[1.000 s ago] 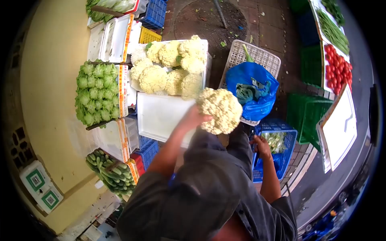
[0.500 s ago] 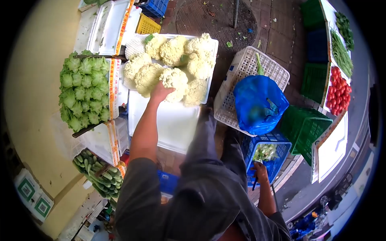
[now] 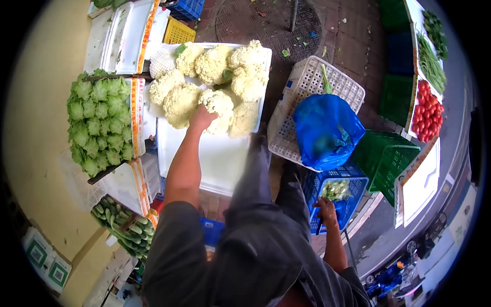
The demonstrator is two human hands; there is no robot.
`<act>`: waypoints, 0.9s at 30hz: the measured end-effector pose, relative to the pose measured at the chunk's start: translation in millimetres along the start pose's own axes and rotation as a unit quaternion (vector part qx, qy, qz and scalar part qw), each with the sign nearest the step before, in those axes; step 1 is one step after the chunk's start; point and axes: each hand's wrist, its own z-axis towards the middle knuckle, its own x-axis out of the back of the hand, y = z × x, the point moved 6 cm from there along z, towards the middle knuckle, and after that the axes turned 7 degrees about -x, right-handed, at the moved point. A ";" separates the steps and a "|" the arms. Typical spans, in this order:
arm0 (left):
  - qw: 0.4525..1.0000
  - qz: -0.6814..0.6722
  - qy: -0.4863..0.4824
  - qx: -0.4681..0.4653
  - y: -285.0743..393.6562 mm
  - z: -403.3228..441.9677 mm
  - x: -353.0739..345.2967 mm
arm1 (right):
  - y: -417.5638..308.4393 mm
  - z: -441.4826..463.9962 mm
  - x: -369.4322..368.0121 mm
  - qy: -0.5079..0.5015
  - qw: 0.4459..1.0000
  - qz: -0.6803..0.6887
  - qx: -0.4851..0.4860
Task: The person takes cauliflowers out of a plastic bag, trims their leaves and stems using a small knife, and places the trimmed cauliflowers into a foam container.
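Several pale cauliflowers crowd a white foam tray (image 3: 267,61) in front of me. My left hand (image 3: 202,119) grips the lower left side of a cauliflower (image 3: 220,104) at the near edge of the group; some fingertips are hidden against it. Low on the right, my right hand (image 3: 326,211) is closed around a dark slim tool (image 3: 319,226), possibly a knife, that points downward. That hand hangs beside a blue crate (image 3: 360,190) with leafy trimmings (image 3: 336,190) inside.
A blue plastic bag (image 3: 327,130) rests on a white slatted crate (image 3: 337,77). Green lettuces (image 3: 99,120) and cucumbers (image 3: 125,227) are on the left. Red tomatoes (image 3: 427,112) and green crates (image 3: 381,161) stand on the right, near the road.
The view has shifted slightly, so most things appear a little further left. My left hand stays on the same cauliflower. My right hand has moved slightly up and left, still holding the dark tool.
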 end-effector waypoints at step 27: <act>0.993 0.083 0.074 0.041 29.6 20.7 16.6 | 4.0 2.2 6.5 0.023 0.999 0.009 0.046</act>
